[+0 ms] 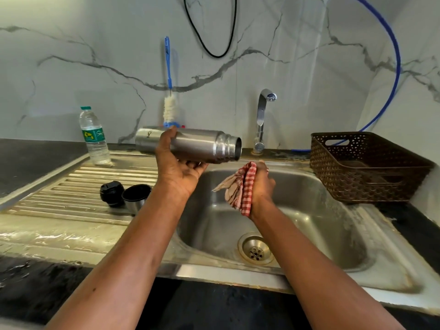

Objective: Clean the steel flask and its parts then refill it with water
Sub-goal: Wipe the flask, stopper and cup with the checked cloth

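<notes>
My left hand (pixel 176 163) grips the flask (pixel 202 145) sideways; my right hand (pixel 258 184) clutches the cloth (pixel 240 189). Wipe the threads, probably wet.

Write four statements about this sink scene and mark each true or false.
1. The left hand holds the steel flask on its side, uncapped. True.
2. The right hand grips a blue sponge. False: it grips a red checked cloth.
3. The black stopper and the cup sit on the drainboard. True.
4. The brown basket stands left of the sink. False: it stands to the right of it.
</notes>
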